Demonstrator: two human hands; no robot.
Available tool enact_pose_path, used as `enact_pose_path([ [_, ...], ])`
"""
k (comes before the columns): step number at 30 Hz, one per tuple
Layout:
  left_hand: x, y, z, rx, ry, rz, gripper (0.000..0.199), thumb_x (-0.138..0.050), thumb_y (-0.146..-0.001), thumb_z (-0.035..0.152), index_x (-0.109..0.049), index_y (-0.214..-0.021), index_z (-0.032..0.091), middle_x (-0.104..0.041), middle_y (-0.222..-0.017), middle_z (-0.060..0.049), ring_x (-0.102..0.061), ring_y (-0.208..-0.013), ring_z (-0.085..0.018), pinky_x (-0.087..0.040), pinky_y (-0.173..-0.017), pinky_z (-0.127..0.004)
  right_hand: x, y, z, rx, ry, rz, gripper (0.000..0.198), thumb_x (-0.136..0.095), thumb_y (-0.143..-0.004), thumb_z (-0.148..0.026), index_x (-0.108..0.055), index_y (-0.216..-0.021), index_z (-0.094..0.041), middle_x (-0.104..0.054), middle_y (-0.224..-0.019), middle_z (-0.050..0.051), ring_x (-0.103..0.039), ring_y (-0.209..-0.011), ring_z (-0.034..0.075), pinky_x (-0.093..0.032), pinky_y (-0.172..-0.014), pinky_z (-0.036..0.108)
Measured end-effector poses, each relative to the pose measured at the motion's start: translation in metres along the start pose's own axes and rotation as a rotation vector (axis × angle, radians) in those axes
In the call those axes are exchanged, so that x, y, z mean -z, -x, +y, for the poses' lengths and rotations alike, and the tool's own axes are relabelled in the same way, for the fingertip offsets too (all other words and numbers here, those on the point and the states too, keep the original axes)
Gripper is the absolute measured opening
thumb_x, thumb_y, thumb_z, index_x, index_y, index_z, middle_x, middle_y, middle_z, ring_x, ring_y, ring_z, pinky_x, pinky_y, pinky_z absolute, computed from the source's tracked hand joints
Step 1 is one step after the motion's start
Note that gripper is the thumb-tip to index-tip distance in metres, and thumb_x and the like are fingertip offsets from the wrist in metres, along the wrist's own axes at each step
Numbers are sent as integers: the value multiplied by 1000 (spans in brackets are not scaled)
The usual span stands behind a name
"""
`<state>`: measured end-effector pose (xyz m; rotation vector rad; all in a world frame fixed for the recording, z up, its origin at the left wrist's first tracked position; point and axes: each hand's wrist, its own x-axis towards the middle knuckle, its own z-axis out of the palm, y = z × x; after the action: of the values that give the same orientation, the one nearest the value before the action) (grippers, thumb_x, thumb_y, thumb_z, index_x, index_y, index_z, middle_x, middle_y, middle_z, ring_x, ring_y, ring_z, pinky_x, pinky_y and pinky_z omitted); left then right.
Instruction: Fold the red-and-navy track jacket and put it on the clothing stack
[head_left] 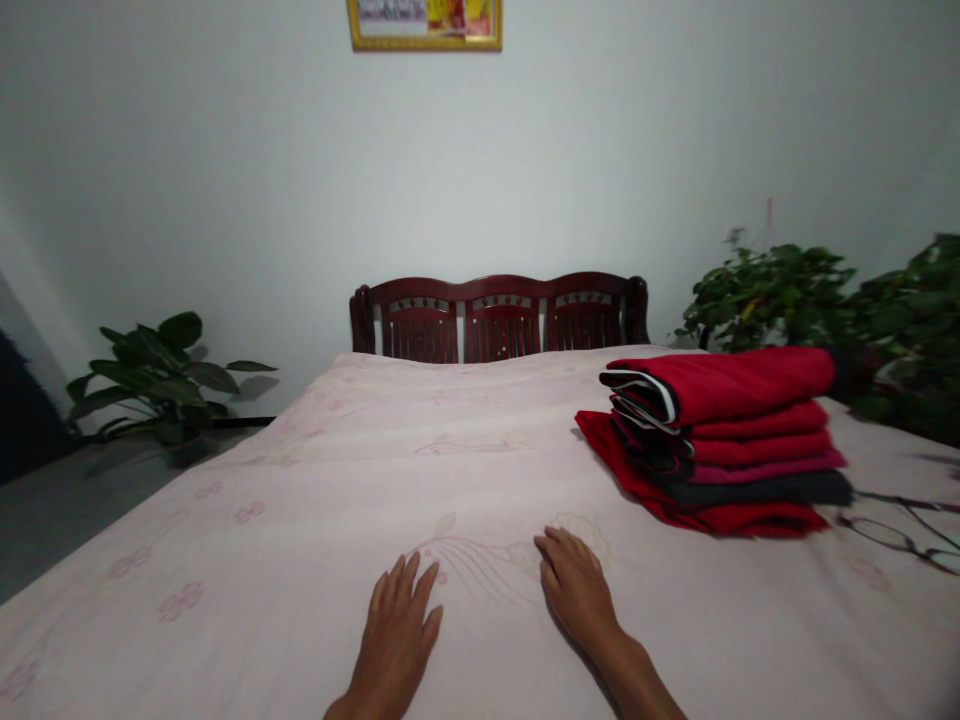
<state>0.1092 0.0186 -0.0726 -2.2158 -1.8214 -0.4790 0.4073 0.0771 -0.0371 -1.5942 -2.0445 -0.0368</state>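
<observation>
My left hand [396,632] lies palm down on the pale pink floral sheet [300,560], fingers stretched out and slightly apart, holding nothing. To its right, my right hand [576,583] also rests flat on the sheet, its fingers a little bent and nothing in them. Beyond my right hand sits a stack of folded clothes [750,450], mostly red, with one magenta layer and one dark grey layer. Dark and white edging shows at the folds on its left side. Neither hand touches the stack.
Eyeglasses [885,535] lie on the sheet right of the stack. A dark red wooden bench back [499,320] stands against the wall. A potted plant [161,375] is at left; leafy plants [780,295] grow at right. A gold-framed picture [427,44] hangs above.
</observation>
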Motion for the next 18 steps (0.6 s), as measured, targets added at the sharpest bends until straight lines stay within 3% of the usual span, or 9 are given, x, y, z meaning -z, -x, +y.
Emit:
enact_pose_path([
  [18, -5, 2, -2, -28, -39, 59, 49, -42, -98, 33, -43, -146, 33, -45, -152, -3, -39, -141, -26, -33, -113, -47, -6, 0, 4, 9, 3, 11, 40, -45, -87, -16, -68, -120, -19, -61, -134, 10, -51, -129, 27, -34, -113, 48],
])
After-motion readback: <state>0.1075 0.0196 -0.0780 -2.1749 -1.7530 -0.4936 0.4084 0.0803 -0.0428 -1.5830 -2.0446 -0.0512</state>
